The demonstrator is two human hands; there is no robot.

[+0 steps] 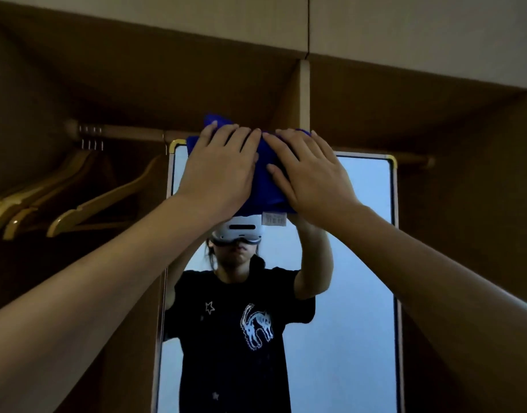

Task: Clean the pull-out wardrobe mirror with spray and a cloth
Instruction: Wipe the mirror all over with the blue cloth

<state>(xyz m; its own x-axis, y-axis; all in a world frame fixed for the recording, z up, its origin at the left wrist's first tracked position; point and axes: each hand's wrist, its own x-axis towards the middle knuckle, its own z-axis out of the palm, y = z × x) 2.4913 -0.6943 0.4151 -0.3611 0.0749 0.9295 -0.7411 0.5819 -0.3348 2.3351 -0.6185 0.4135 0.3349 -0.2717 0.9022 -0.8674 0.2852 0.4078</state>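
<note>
Both hands flat, fingers straight: left hand (219, 171) and right hand (311, 174) press one blue cloth (263, 186) against the top edge of the mirror (366, 263), side by side, fingertips nearly meeting. No grip closed round anything. One tall mirror, pale frame, standing inside a brown wardrobe (464, 144). One wooden rail (122, 134) behind. Three wooden hangers (86, 198) on the left.

Blue cloth (260, 186), gold-cornered mirror (366, 234)
</note>
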